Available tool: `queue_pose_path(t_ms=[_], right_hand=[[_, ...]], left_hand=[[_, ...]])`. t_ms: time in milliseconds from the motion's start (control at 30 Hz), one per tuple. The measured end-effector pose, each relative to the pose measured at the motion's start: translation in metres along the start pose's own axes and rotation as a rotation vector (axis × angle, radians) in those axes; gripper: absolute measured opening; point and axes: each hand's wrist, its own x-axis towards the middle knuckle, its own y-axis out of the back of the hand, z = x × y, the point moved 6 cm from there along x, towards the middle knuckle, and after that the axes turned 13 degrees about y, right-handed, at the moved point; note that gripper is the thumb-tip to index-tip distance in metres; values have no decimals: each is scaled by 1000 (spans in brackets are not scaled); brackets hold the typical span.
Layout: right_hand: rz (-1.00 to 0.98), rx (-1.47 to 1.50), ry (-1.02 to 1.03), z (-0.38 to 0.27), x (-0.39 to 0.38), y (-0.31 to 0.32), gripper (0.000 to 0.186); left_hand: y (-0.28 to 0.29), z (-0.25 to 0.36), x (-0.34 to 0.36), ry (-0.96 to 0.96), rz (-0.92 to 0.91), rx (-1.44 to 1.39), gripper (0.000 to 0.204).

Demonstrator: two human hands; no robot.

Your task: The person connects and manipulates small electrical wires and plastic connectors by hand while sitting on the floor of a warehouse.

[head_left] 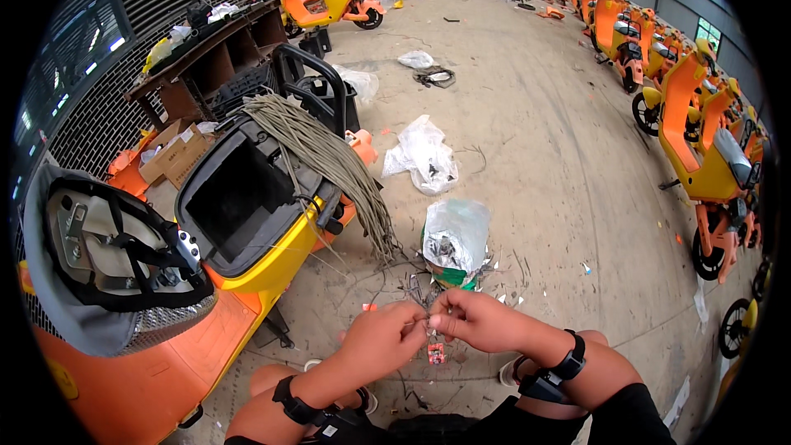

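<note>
Thin wire (418, 323) between pinched fingertips (434, 321)

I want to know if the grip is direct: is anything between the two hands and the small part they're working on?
Nothing visible. The left hand and right hand meet fingertip to fingertip on a thin wire, with a small red part hanging just below. The bag of parts lies beyond, apart.
</note>
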Motion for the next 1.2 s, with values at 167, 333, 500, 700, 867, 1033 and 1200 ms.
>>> queue_pose_path(t_ms=[167,333,500,700,867,1033,1200], right_hand=[[12,-601,585,-28,-4,5,20],[10,-713,737,-40,-7,7,14],[-6,-744,706,-42,-8,9,12],[34,-285,327,-20,-4,1,9],[0,486,-269,27,-10,-11,19],[1,805,-471,26,-14,-18,18],[73,-78,95,-12,-4,-1,23]], left_hand=[[-17,-27,2,353,-280,-477,15],[-29,-38,-3,666,-505,-889,10],[-26,-30,0,578,-516,-764,9],[-8,-3,-4,7,-137,-222,12],[-6,22,-11,-405,108,237,14],[-9,29,-18,-499,168,388,14],[-8,-6,0,118,-92,-164,13]])
